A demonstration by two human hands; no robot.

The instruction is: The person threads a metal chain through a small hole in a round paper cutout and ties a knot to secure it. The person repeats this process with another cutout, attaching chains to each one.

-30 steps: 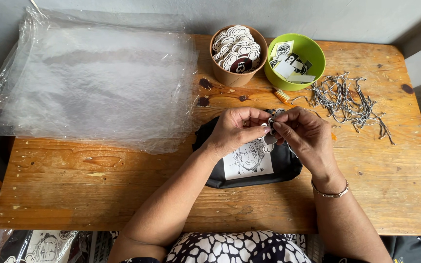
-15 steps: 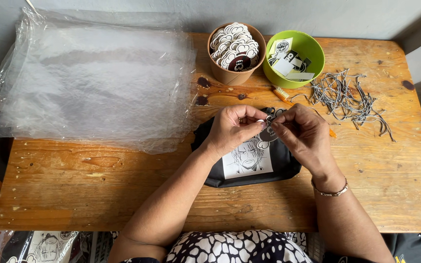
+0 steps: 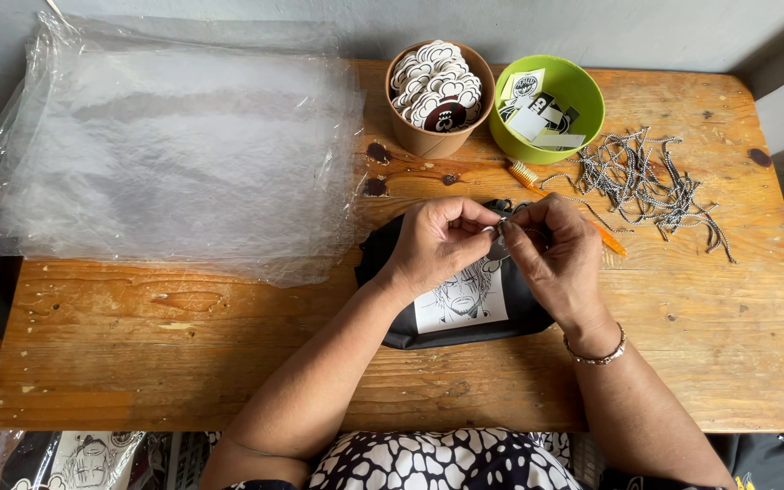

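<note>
A stack of clear plastic bags (image 3: pixel 174 154) is lying on the wooden table (image 3: pixel 728 336), while a brown cup (image 3: pixel 437 95) (full of round badges), a green bowl (image 3: pixel 548 109) and loose cords (image 3: pixel 646 177) are sitting behind.

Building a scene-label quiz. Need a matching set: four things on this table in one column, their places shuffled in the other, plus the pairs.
Things:
1. brown cup
2. green bowl
3. plastic bags
4. black pouch

Places:
A. under both hands, near table edge
B. left part of the table
C. back edge, left of the other container
D. back edge, beside the pile of cords

Pairs: 1-C, 2-D, 3-B, 4-A
</note>
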